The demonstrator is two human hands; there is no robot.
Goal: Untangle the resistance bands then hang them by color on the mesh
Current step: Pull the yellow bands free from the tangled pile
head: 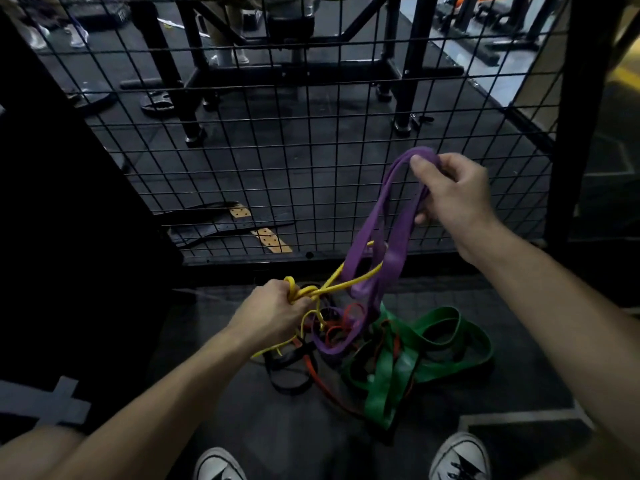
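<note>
Two hands pull apart tangled bands: the right hand (450, 192), at two o'clock, grips a wide purple rubber band (377, 233). The left hand (273, 313) clenches thin yellow bands (332, 287), likely to free them before the black wire mesh (277, 150).

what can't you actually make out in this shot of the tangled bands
Head view:
- How many purple rubber bands the right hand grips: strands overlap.
- How the thin yellow band knots inside the left hand: fingers cover it.
- Black and orange bands under the wide green band: dim, buried.
</note>
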